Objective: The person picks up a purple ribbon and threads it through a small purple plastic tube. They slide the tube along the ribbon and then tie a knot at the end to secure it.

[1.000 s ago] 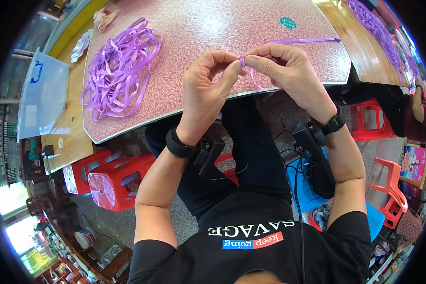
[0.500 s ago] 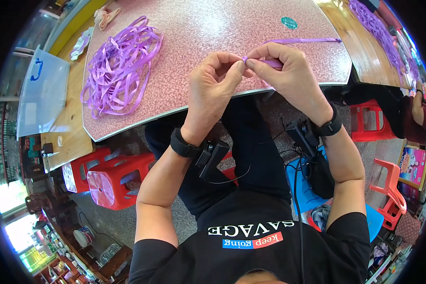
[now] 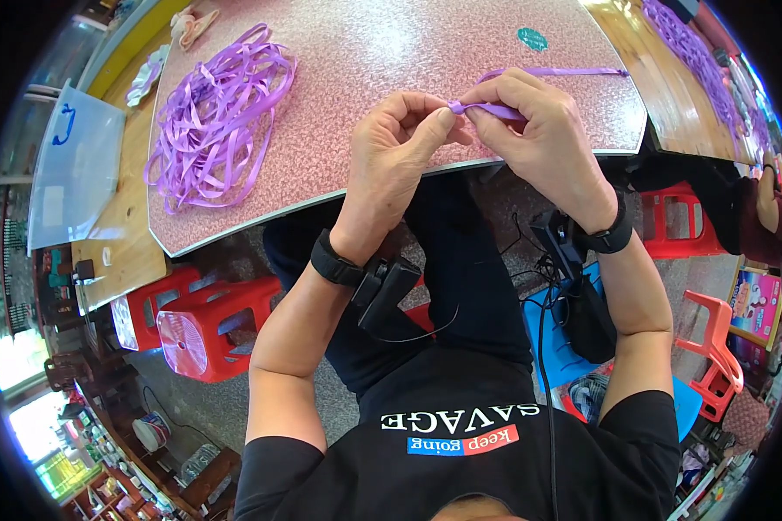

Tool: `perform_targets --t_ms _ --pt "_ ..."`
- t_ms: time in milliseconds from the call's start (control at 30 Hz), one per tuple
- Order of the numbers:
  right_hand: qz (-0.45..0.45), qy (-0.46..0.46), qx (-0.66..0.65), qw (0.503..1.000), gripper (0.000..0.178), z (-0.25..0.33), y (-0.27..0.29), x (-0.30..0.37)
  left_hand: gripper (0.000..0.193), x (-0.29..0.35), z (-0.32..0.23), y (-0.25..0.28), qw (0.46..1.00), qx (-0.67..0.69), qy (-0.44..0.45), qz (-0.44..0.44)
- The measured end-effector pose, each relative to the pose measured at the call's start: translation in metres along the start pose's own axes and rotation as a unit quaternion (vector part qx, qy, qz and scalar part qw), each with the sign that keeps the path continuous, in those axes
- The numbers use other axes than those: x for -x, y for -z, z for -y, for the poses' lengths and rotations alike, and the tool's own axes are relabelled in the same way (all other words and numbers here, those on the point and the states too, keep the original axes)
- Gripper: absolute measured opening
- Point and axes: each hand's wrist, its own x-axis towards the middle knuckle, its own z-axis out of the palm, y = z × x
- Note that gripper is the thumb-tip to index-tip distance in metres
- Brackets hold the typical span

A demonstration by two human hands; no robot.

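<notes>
Above the near edge of the pink speckled table [image 3: 365, 52], both my hands pinch one purple ribbon. My left hand [image 3: 395, 143] grips it between thumb and forefinger, at what looks like a small knot or fold [image 3: 455, 108]. A short way to the right, my right hand [image 3: 539, 126] is closed on the same purple ribbon [image 3: 498, 111], with a flat stretch showing between the two hands. Another length of it [image 3: 573, 72] runs along the table to the right and ends in a small dark knot. At the left lies a loose heap of purple ribbon [image 3: 222, 122].
A crumpled pale cloth [image 3: 191, 28] and a green round sticker [image 3: 533, 39] are on the table. At the left stands a translucent plastic sheet or bin [image 3: 74, 165]. Red stools [image 3: 204, 334] are at the lower left. More purple ribbon [image 3: 691, 65] hangs at the right, near another person's arm [image 3: 767, 200].
My right hand has shifted slightly right and up, away from my left. More of the ribbon and its small knot now shows between the fingertips.
</notes>
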Motion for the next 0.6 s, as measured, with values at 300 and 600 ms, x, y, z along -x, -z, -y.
perform_targets --t_ms 300,600 --pt "0.072 -0.126 -0.116 0.983 0.015 0.0 0.003 0.003 0.017 0.002 -0.003 0.004 0.998 -0.067 -0.015 0.012" --pt "0.014 0.018 0.007 1.0 0.015 -0.004 0.001 0.002 0.018 0.003 -0.002 0.003 0.997 -0.069 0.023 0.013"
